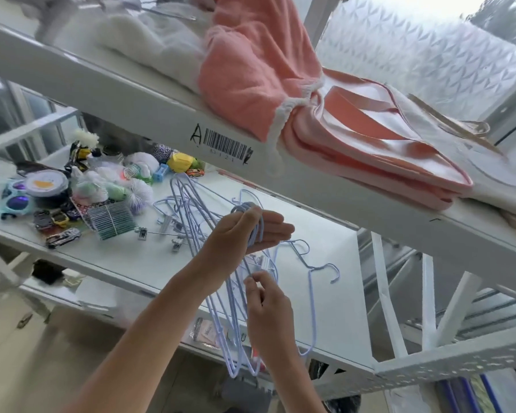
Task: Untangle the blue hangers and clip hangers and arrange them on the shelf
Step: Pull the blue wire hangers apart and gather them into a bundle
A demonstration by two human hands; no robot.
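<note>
Two hands over the shelf (325, 293). Left hand (245, 231): palm up, fingers fairly straight, thumb pressed down over a bunch of blue hanger hooks; the held hangers (221, 317) hang from it, tilted down past the shelf's front edge. Right hand (265, 305): below the left, fingertips pinching one blue wire among that bunch, beside a clear clip (262, 263). On the shelf, just right of the hands: loose hangers (313, 263), hooks up, lying flat. Behind the left hand: tangled hangers (185, 198) mixed with clip hangers (161, 232), metal clips showing. Far left of shelf: toy cars (63, 236), sunglasses (15, 198), round tin (46, 186), bundle of combs or pins (111, 219), mesh puffs (137, 195). Upper shelf (149, 114): barcode label (224, 146), pink towel (251, 64), pink-trimmed bag (385, 150), white cloth (143, 40).
</note>
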